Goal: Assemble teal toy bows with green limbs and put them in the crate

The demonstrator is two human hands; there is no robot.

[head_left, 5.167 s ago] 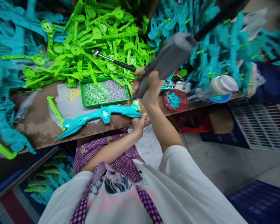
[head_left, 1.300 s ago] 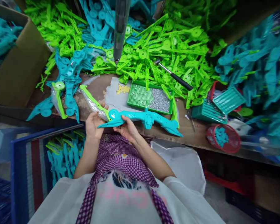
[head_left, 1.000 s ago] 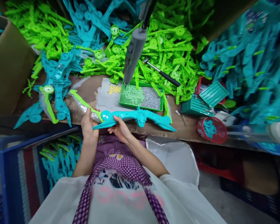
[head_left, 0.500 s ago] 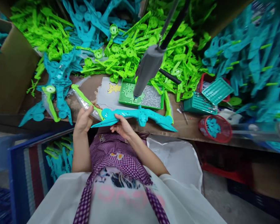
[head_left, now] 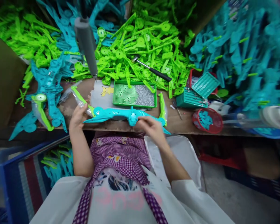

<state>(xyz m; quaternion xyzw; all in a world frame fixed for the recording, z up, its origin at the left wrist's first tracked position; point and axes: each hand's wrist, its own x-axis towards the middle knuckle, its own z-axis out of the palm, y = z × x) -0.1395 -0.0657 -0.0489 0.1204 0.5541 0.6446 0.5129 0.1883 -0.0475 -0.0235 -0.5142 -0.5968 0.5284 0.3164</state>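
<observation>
A long turquoise plastic part [head_left: 109, 114] lies level along the table's front edge, with a knob-like middle and spread arms. A lime green arm with a clear plastic strip [head_left: 80, 99] is joined to its left end, and another green arm [head_left: 162, 107] stands at its right end. My left hand [head_left: 78, 117] is closed around the lower part of the left green arm. My right hand [head_left: 151, 127], slightly blurred, is over the turquoise part just right of its middle, covering a stretch of it. Whether its fingers grip the part cannot be told.
A grey electric screwdriver [head_left: 86, 45] hangs above the table's left half. Behind the part sits a green tray [head_left: 124, 95] of small metal pieces. A hammer [head_left: 154, 71] rests on heaped green parts [head_left: 140, 43]. Turquoise parts [head_left: 48, 77] lie left; a red basket [head_left: 214, 122] stands right.
My right hand has moved right, from the turquoise part's left arm to beside its middle. The hanging screwdriver has swung left, uncovering the tray and hammer. My left hand keeps its hold.
</observation>
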